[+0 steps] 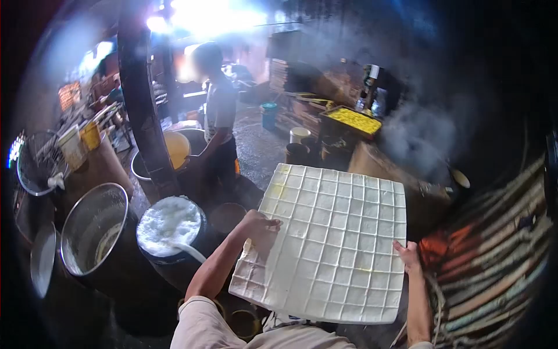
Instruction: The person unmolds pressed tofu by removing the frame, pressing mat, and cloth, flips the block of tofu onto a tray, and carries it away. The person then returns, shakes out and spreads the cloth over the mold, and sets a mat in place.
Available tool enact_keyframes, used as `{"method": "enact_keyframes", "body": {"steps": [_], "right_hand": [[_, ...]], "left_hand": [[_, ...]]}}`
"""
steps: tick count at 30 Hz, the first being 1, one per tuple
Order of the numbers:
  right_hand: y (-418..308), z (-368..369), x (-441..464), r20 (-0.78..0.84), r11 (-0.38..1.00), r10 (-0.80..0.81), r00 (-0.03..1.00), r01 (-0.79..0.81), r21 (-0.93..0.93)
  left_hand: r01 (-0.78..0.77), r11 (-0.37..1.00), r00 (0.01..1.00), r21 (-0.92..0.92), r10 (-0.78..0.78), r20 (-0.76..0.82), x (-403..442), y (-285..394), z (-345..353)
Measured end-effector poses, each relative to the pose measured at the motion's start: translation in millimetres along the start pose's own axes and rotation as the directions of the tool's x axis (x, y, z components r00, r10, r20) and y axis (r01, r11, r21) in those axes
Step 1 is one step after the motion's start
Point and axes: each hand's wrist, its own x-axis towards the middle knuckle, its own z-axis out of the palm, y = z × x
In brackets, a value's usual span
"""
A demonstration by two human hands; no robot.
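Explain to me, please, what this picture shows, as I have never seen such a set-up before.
There is no machine: this is bare-handed work, and the one picture comes from a head-worn camera looking forward and down. The left hand and right hand hold a pale, grid-marked slab by opposite edges; its material I cannot tell. To its left are a container topped with white froth and a metal basin. Farther off, yellow material lies in a dark tray, and a co-worker stands.

There's one gridded slab (pixel 334 244), two hands (pixel 261 225) (pixel 409 256) on it, one foamy vat (pixel 202 230), one yellow-filled tray (pixel 347 130).
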Motion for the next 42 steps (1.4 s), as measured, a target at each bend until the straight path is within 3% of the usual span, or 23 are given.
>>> {"method": "enact_keyframes", "body": {"steps": [2,3,4,5,6,8,11,13,15,17,19,21,23,25,27,28,35,37,39,40,42], "right_hand": [[-4,-3,15,0.024,1.0,-0.019,1.0,0.018,0.017],[-8,-3,22,0.036,0.999,-0.028,0.999,0.027,0.026],[-2,-13,30,0.099,0.996,0.09,0.991,-0.086,-0.039],[6,-19,35,0.146,0.978,0.196,0.97,-0.182,-0.104],[7,-17,27,0.1,0.984,0.165,0.981,-0.157,-0.083],[4,-20,29,0.111,0.978,0.203,0.973,-0.195,-0.079],[-24,-7,37,0.099,0.977,0.204,0.974,-0.197,-0.08],[-37,-8,33,0.138,0.965,0.249,0.959,-0.258,0.049],[-30,-15,43,0.14,0.976,0.219,0.966,-0.219,-0.015],[-24,-6,32,0.02,0.942,0.253,0.967,-0.241,-0.232],[-21,-8,22,0.074,0.984,0.129,0.989,-0.118,-0.135],[-63,0,18,-0.054,0.865,0.351,0.935,-0.345,-0.365],[-34,-3,42,0.066,0.902,0.346,0.936,-0.312,-0.3],[-28,-1,44,0.135,0.97,0.241,0.961,-0.242,-0.013],[-36,-4,38,0.12,0.966,0.253,0.96,-0.245,-0.076],[-38,-4,38,0.126,0.955,0.293,0.948,-0.285,-0.08],[-44,-3,44,0.153,0.91,0.414,0.898,-0.407,-0.076],[-56,0,49,0.162,0.918,0.385,0.909,-0.359,-0.169],[-75,11,53,0.207,0.939,0.345,0.916,-0.337,-0.073],[-74,11,50,0.19,0.928,0.372,0.909,-0.361,-0.088],[-70,5,50,0.172,0.906,0.42,0.891,-0.403,-0.128]], "left_hand": [[-0.098,0.993,0.994,0.069,0.095,0.054,8,1,2],[0.083,0.996,0.995,-0.027,-0.081,0.051,14,10,5],[0.264,0.958,0.964,-0.116,-0.257,0.072,15,12,8],[0.277,0.955,0.96,-0.11,-0.269,0.079,20,4,10],[0.157,0.976,0.986,-0.153,-0.145,0.084,22,-4,8],[0.231,0.9,0.973,-0.368,-0.208,0.102,25,-4,13],[0.243,0.925,0.97,-0.292,-0.233,0.069,45,-17,9],[0.359,0.864,0.933,-0.352,-0.317,0.171,48,-25,7],[0.428,0.851,0.901,-0.303,-0.377,0.215,47,-2,2],[0.383,0.847,0.921,-0.369,-0.318,0.225,37,-12,3],[0.442,0.858,0.894,-0.26,-0.401,0.199,30,-18,2],[0.416,0.863,0.906,-0.287,-0.365,0.214,31,-18,4],[0.429,0.848,0.901,-0.313,-0.375,0.218,42,-27,12],[0.401,0.856,0.91,-0.326,-0.331,0.25,48,-35,13],[0.413,0.881,0.902,-0.233,-0.359,0.241,33,-3,0],[0.417,0.852,0.902,-0.318,-0.347,0.255,21,24,-4],[0.473,0.836,0.873,-0.28,-0.401,0.276,47,-25,15],[0.458,0.81,0.878,-0.367,-0.346,0.332,45,-20,13],[0.495,0.838,0.856,-0.23,-0.424,0.297,64,-42,19],[0.444,0.835,0.879,-0.324,-0.336,0.338,66,-53,23],[0.475,0.841,0.862,-0.259,-0.387,0.326,67,-64,30]]}}
